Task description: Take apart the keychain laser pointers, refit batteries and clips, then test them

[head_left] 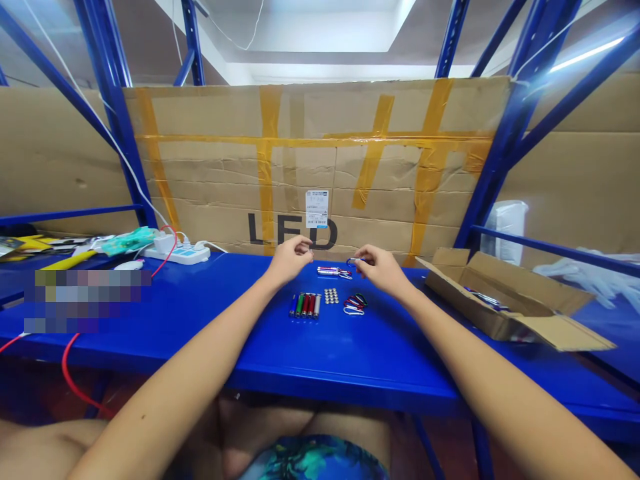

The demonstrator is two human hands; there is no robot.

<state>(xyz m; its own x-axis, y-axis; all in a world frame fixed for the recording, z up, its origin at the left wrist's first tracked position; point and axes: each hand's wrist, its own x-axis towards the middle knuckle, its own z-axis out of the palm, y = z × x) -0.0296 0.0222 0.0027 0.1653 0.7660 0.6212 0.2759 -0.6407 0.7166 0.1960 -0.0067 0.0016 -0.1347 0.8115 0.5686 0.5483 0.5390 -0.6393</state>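
Observation:
My right hand (376, 268) pinches a small blue carabiner (352, 262) whose loop pokes out left of the fingertips. Across from it, my left hand (291, 259) hovers over the table with loosely curled fingers, and nothing shows in it. Between the hands lie slim metal flashlights with clips attached (329, 271). Closer to me is a row of several small flashlight tubes (305, 306) in blue, green, red and silver. Beside them sit several button cells (331, 296) in a grid. A cluster of carabiners (355, 305), black, red and silver, lies to the right.
An opened cardboard box (505, 307) with metallic pieces inside stands at right on the blue table (350, 353). A power strip (185, 253) and packaged items (130, 241) are at left. Large taped cardboard (220, 180) closes off the back between blue posts.

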